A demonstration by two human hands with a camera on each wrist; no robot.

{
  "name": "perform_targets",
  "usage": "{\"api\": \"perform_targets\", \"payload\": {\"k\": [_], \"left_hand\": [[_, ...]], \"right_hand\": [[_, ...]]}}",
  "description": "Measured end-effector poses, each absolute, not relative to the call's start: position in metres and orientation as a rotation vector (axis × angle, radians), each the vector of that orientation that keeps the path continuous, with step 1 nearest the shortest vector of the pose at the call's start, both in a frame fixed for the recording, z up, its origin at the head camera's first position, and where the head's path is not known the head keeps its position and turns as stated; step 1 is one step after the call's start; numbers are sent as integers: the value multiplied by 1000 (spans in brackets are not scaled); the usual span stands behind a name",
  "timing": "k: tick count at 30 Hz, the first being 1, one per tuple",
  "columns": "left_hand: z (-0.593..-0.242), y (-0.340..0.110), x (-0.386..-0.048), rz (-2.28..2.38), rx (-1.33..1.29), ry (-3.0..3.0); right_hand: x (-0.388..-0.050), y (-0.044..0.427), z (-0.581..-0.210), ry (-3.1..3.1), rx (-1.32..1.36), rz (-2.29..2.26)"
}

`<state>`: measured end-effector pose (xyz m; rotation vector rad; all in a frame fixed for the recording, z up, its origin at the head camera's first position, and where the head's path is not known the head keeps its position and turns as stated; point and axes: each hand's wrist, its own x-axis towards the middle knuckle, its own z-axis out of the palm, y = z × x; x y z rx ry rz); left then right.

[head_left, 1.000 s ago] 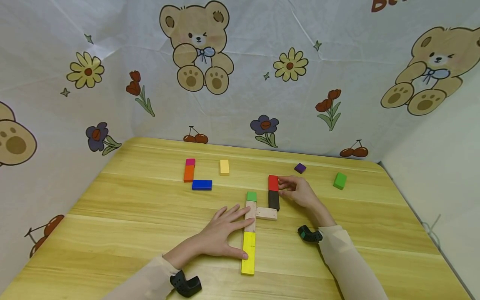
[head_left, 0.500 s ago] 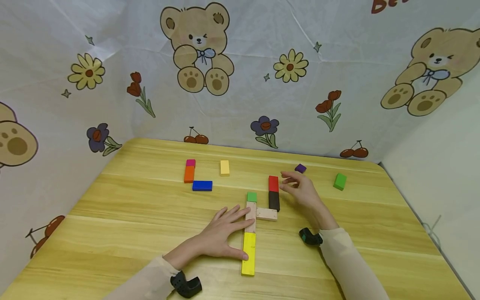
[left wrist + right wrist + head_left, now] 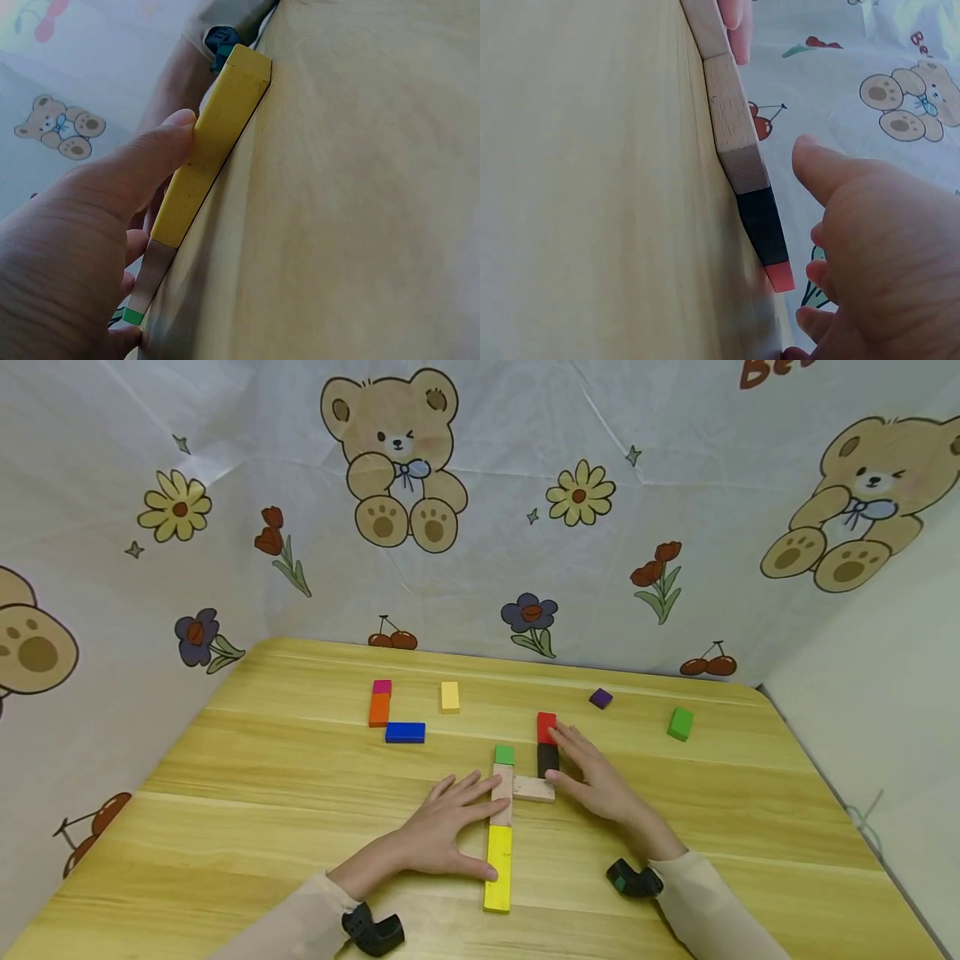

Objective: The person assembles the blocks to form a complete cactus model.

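My left hand (image 3: 441, 832) lies spread over a straight row of blocks. Its fingertips rest on the plain wooden block (image 3: 502, 814) and its thumb on the yellow block (image 3: 498, 885). A small green block (image 3: 504, 754) caps the far end of that row. From the row's right side juts a second plain block (image 3: 533, 789), with a black block (image 3: 548, 760) and a red block (image 3: 547, 727) lined up beyond it. My right hand (image 3: 609, 787) is extended along the right side of these, fingers near the red block, thumb by the black one. Whether it touches them I cannot tell.
Farther back on the wooden table (image 3: 300, 827) lie a pink block (image 3: 382, 686), an orange block (image 3: 379, 710), a blue block (image 3: 405, 732) and a pale yellow block (image 3: 449, 697). At the right are a purple block (image 3: 601, 698) and a bright green block (image 3: 681, 724).
My right hand has drawn back from beside the red block toward me, its fingers straightening along the black and red blocks. The left hand has stayed in place.
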<state>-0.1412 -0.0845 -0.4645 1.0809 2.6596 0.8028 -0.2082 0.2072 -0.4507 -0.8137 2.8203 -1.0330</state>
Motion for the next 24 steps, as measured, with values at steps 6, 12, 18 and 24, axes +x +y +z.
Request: {"api": "perform_targets", "payload": {"k": [6, 12, 18, 24], "left_hand": [[-464, -85, -142, 867, 1069, 2644], [-452, -90, -155, 1210, 927, 2642], [-433, -111, -205, 1433, 667, 2812], [-423, -136, -263, 1432, 457, 2836]], "right_hand": [[-205, 207, -455, 2845, -850, -999], [-203, 205, -453, 2853, -851, -921], [-202, 205, -452, 2851, -863, -902], [-202, 204, -452, 2846, -843, -902]]}}
